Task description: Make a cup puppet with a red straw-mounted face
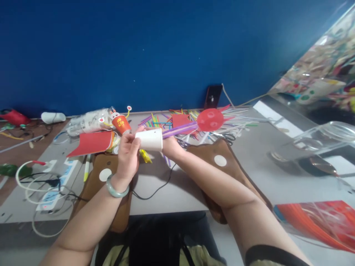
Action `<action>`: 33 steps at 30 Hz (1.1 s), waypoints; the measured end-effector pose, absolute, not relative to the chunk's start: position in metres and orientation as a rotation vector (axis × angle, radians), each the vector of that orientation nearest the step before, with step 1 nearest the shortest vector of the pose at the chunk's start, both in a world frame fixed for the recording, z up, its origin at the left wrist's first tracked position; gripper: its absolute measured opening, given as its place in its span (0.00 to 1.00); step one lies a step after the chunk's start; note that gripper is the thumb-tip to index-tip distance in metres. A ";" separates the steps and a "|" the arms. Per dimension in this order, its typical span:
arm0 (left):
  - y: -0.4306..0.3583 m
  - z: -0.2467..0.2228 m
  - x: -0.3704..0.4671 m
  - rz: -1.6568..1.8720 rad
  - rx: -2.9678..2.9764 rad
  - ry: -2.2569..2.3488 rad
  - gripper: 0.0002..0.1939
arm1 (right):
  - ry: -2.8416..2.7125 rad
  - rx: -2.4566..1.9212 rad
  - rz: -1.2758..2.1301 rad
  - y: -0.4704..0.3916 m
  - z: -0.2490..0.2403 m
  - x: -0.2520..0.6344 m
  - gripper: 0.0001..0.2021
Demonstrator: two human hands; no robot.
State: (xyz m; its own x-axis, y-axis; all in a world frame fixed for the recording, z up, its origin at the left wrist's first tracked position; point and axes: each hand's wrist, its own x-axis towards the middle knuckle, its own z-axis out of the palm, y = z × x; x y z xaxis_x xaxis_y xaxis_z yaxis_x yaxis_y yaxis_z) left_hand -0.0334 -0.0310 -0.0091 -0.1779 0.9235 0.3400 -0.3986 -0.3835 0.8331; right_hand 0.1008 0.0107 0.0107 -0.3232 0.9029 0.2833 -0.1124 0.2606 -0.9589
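Note:
A white paper cup [149,139] lies on its side in the air, its mouth turned to the right. My left hand [128,149] is closed on the base end, thumb on the near side. Behind the cup, my right hand [171,147] supports its far side; most of those fingers are hidden. Purple pipe cleaners [180,130] run from the mouth of the cup to a red paper oval [210,120] with pointed pieces at its right edge. A finished-looking orange cup figure [121,123] with a white head stands just beyond my left hand.
Loose pipe cleaners [238,123] and a red paper square [181,122] lie at the back. Red paper sheets [93,143], a power strip [57,188] and cables are on the left. A clear jar [318,138] stands right; brown mats [235,173] lie under my forearms.

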 end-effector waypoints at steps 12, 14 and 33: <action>-0.026 -0.001 -0.044 1.581 0.907 0.682 0.19 | -1.556 -0.797 1.333 0.019 0.010 0.107 0.18; -0.025 -0.002 -0.043 1.579 0.936 0.690 0.24 | -1.566 -0.802 1.317 0.021 0.005 0.108 0.18; -0.022 0.004 -0.054 1.694 0.724 0.597 0.14 | -1.452 -0.783 1.282 0.031 0.011 0.119 0.17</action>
State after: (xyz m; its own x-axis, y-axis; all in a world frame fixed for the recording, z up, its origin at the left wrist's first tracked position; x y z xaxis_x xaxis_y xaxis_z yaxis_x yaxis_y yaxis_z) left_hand -0.0541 -0.0223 0.0036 -0.1684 0.9733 0.1559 -0.6604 -0.2288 0.7152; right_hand 0.1187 0.0313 0.0115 -0.2857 0.9223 0.2602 -0.1436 0.2272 -0.9632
